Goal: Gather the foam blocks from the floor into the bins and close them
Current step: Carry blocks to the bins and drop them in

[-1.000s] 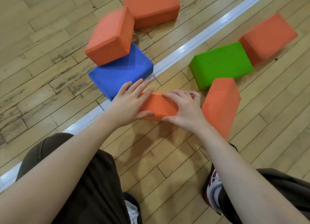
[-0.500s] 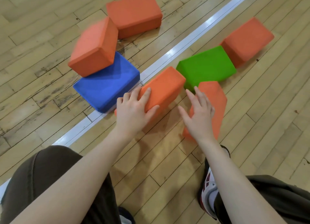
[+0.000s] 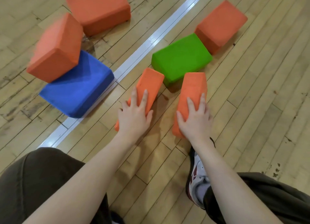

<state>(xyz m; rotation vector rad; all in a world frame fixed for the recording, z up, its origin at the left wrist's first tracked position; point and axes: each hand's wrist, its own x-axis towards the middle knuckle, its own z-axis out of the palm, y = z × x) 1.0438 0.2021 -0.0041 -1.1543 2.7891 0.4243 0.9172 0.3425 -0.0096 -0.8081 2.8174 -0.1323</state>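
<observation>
Left hand (image 3: 134, 116) grasping left orange block (image 3: 147, 87), right hand (image 3: 195, 119) grasping right orange block (image 3: 192, 92); squeeze firmly, lift together clear of green block (image 3: 181, 59).

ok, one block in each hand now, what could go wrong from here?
1. Each hand, left hand and right hand, spans one orange block from above; the foam could slip when lifted.
2. Another orange block leans on the blue block; a nudge may topple it.
</observation>
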